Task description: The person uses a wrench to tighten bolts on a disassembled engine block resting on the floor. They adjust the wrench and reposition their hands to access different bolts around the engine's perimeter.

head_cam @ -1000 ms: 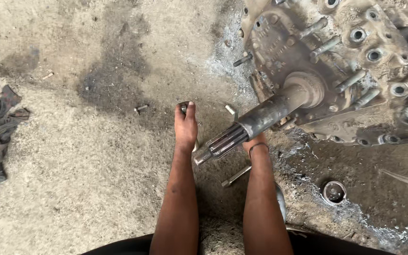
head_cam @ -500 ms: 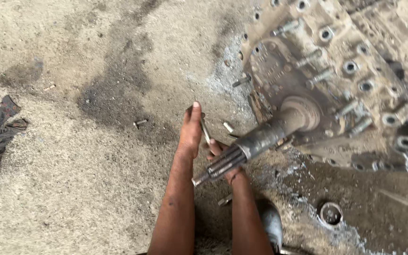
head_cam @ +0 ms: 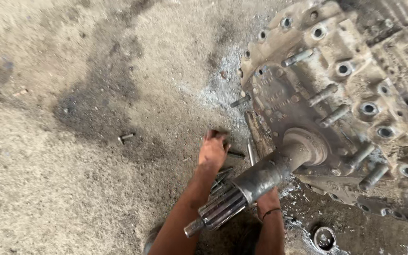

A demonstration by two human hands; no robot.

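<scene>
splined shaft (head_cam: 242, 193) juts toward 7 o'clock; left hand (head_cam: 212, 150) curled on a floor bolt (head_cam: 235, 154), right hand (head_cam: 266, 202) hidden beneath, grip unclear.

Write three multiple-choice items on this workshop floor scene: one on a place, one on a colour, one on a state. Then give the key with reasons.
1. Where does the loose bolt lie relative to the left hand?
A. On the concrete floor, out beyond its outer side
B. On top of the housing
C. Under the shaft

2. What colour is the band on the right wrist?
A. White
B. Dark
C. Yellow

3. How does the splined shaft stand?
A. Lying loose on the floor
B. Snapped in two
C. Sticking out of the gearbox housing, off the floor

Key:
1 A: the bolt rests alone on bare concrete, clear of the hand.
2 B: a thin dark band circles the wrist.
3 C: its far end enters the round collar on the housing's cover plate.
</scene>
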